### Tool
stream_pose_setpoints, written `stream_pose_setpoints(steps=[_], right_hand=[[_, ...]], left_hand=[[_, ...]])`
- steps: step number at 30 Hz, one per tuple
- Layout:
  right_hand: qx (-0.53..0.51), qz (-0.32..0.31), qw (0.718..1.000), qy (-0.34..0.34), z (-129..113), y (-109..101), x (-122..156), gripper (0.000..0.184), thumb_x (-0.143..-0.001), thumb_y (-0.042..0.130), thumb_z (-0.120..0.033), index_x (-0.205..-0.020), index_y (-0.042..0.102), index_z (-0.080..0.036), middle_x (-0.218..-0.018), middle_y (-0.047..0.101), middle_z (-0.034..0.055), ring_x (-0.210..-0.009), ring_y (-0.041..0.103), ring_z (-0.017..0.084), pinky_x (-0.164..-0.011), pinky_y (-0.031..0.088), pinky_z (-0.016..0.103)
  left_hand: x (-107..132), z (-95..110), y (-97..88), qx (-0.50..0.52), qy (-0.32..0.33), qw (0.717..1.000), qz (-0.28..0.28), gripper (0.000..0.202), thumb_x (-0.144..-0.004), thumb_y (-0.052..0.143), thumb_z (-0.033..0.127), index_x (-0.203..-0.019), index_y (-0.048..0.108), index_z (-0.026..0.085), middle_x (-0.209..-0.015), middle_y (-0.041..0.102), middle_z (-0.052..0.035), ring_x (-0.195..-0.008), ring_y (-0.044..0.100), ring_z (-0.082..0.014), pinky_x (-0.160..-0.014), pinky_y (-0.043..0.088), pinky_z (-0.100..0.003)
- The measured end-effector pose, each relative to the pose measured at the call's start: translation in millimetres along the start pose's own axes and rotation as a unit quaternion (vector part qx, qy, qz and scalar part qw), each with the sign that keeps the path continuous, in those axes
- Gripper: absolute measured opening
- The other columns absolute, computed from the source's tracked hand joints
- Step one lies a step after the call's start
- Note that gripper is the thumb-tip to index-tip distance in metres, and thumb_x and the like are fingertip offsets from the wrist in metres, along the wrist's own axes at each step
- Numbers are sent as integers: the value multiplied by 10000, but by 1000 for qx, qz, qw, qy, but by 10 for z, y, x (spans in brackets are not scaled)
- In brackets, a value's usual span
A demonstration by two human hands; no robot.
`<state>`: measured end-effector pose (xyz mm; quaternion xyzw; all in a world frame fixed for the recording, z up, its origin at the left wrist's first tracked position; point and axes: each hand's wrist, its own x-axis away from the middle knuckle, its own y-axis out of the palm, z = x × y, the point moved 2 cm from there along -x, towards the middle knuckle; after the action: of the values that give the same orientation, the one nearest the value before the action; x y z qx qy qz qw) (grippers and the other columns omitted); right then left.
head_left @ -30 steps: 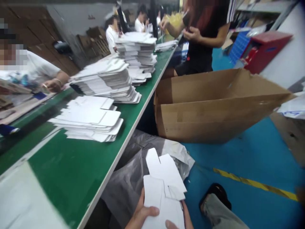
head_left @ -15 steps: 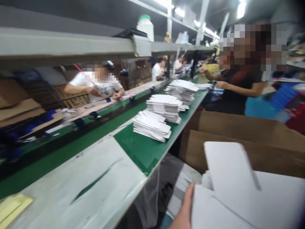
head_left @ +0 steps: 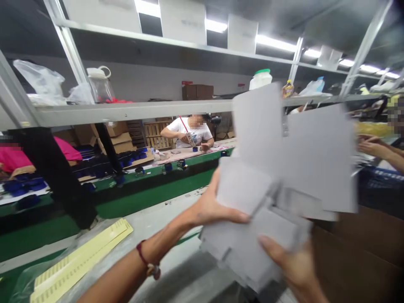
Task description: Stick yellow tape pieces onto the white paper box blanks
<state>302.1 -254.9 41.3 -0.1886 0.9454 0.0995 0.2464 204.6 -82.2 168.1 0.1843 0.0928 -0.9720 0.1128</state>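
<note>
A bundle of flat white carton blanks [head_left: 249, 248] fills the middle of the head view, lifted above the workbench and blurred by motion. My left hand [head_left: 214, 206] grips it from the left side, thumb across the front. On the lower right, my right hand [head_left: 295, 263] clasps the same bundle, its thumb on the face and its other fingers hidden. Large flaps [head_left: 318, 160] of the blanks fan out upward and to the right.
Yellow printed sheets [head_left: 82, 261] lie on plastic at the lower left. Behind runs a green conveyor [head_left: 151, 193] carrying dark blue items. A co-worker [head_left: 189, 130] sits beyond it; another person's hands [head_left: 375, 147] show at right. A brown carton [head_left: 353, 252] stands lower right. A shelf [head_left: 151, 108] crosses above.
The view has swung left and up. The white blanks have risen from the lower right to the middle, and both my hands now show on them. The stacks on the bench are no longer visible.
</note>
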Motion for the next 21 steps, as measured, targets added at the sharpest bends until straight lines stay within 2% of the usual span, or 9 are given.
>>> stream_pose_setpoints(steps=[3, 5, 7, 10, 15, 18, 21], right_hand=[[-54, -47, 997, -28, 107, 627, -186, 878, -699, 811, -439, -1437, 393, -211, -1195, 678, 124, -1043, 684, 289, -904, 573, 428], [-63, -73, 995, -29, 247, 957, -185, 859, -658, 810, -441, -1391, 440, -189, -1163, 685, 125, -1048, 685, 300, -918, 565, 433], [-62, -88, 994, -14, 390, 1157, -99, 810, -655, 797, -434, -1356, 477, -185, -1141, 696, 126, -1028, 697, 303, -883, 582, 423], [-48, -104, 993, 17, 534, 1266, 36, 735, -674, 784, -429, -1315, 526, -178, -1123, 713, 131, -1020, 706, 305, -870, 590, 420], [-3, -159, 987, 37, 532, 1290, -13, 669, -633, 812, -461, -1210, 630, -174, -1042, 753, 132, -1030, 701, 340, -899, 581, 442], [3, -214, 975, 51, 470, 1306, -54, 709, -623, 812, -551, -1200, 649, -175, -1014, 765, 133, -1037, 701, 349, -875, 589, 436], [-29, -265, 962, 67, 420, 1316, -9, 765, -623, 770, -684, -1186, 672, -175, -991, 773, 131, -1061, 693, 360, -890, 581, 440]], left_hand=[[111, -203, -540, -52, 9, 998, 46, 1243, -517, 959, 427, -1524, 266, 204, -1491, 426, -142, -1365, 379, -405, -1141, 303, -509], [257, -434, -786, -58, 0, 996, 67, 1264, -509, 948, 479, -1522, 264, 158, -1451, 456, -172, -1397, 319, -436, -1163, 234, -542], [413, -665, -945, -53, -15, 995, 78, 1301, -525, 929, 535, -1546, 207, 174, -1484, 419, -182, -1421, 287, -436, -1169, 205, -553], [567, -911, -1076, -34, -20, 996, 82, 1377, -551, 919, 540, -1581, 57, 239, -1560, 329, -173, -1425, 303, -419, -1167, 203, -547], [622, -1069, -1184, 33, 6, 997, 66, 1454, -571, 909, 536, -1570, -106, 245, -1472, 460, -173, -1291, 498, -378, -1086, 353, -499], [688, -1115, -1217, 80, 9, 993, 83, 1459, -570, 918, 514, -1565, -123, 278, -1478, 438, -169, -1203, 564, -359, -1016, 421, -471], [788, -1139, -1204, 101, 12, 987, 123, 1461, -543, 930, 516, -1574, -79, 288, -1517, 384, -159, -1262, 515, -375, -1031, 412, -459]])
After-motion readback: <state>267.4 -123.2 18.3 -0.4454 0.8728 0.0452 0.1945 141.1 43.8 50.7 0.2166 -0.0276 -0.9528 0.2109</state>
